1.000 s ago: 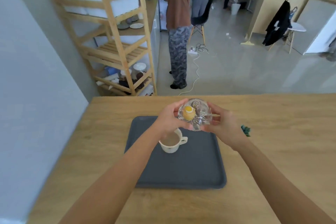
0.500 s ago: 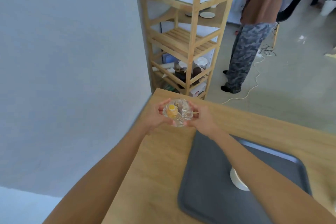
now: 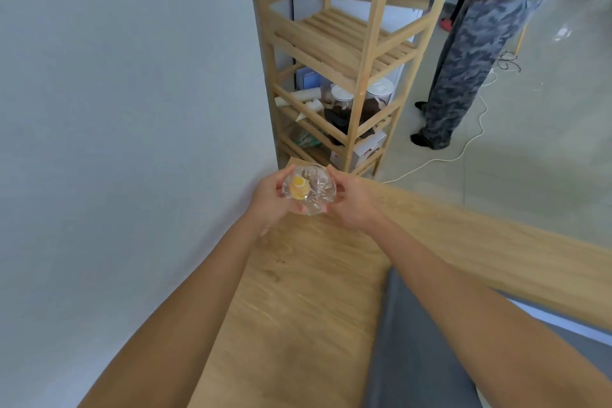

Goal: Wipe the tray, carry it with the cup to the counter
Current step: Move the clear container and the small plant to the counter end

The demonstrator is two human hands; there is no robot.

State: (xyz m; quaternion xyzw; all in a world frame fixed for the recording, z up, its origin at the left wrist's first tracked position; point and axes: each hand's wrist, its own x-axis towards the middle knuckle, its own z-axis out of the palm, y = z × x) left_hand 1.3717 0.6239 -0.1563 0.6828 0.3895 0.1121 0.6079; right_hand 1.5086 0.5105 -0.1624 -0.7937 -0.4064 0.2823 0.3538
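Both hands hold a small clear glass dish (image 3: 309, 190) with a yellow piece and some small items inside. My left hand (image 3: 270, 199) grips its left side and my right hand (image 3: 352, 200) its right side. The dish hovers over the far left corner of the wooden table (image 3: 298, 291), close to the wall. The dark grey tray (image 3: 414, 341) lies at the lower right, partly under my right forearm. Only a white sliver of the cup (image 3: 484, 401) peeks out at the bottom edge beside that arm.
A pale wall (image 3: 116, 109) runs along the table's left side. A wooden shelf rack (image 3: 351, 53) with jars and boxes stands just beyond the table corner. A person in patterned trousers (image 3: 463, 60) stands on the floor near a white cable (image 3: 463, 146).
My hands carried the glass dish from above the tray and cup to the table's far left corner. The view swung left, so the tray and cup slid toward the lower right.
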